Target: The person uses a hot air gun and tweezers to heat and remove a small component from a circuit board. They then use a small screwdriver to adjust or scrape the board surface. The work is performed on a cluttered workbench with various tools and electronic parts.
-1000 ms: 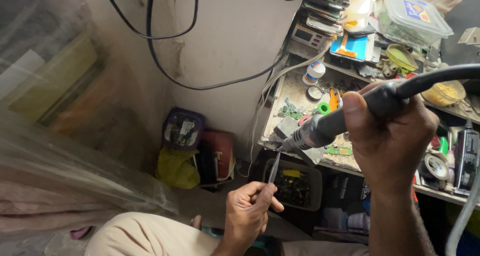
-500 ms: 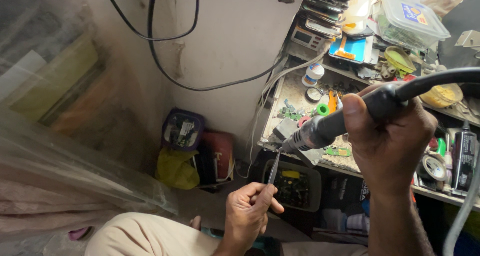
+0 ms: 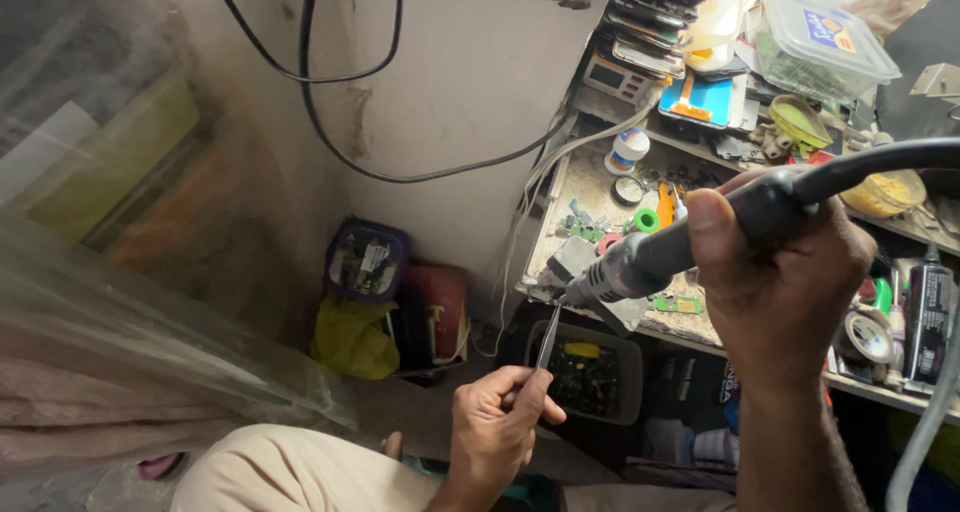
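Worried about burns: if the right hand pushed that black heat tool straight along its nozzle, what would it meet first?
Probably the thin metal tweezers held by the left hand; the tool in the right hand aims there, though depth is unclear.

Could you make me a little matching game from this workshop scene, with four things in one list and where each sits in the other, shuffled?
Things:
1. heat tool
2. tweezers
3. yellow bag
4. clear plastic box

Places:
A. on the floor beside a red container
B. at the top of the cluttered bench, lid on
C. gripped in the right hand, nozzle pointing down-left
D. pinched in the fingers of the left hand, tips pointing up toward the nozzle

Pairs: 1-C, 2-D, 3-A, 4-B
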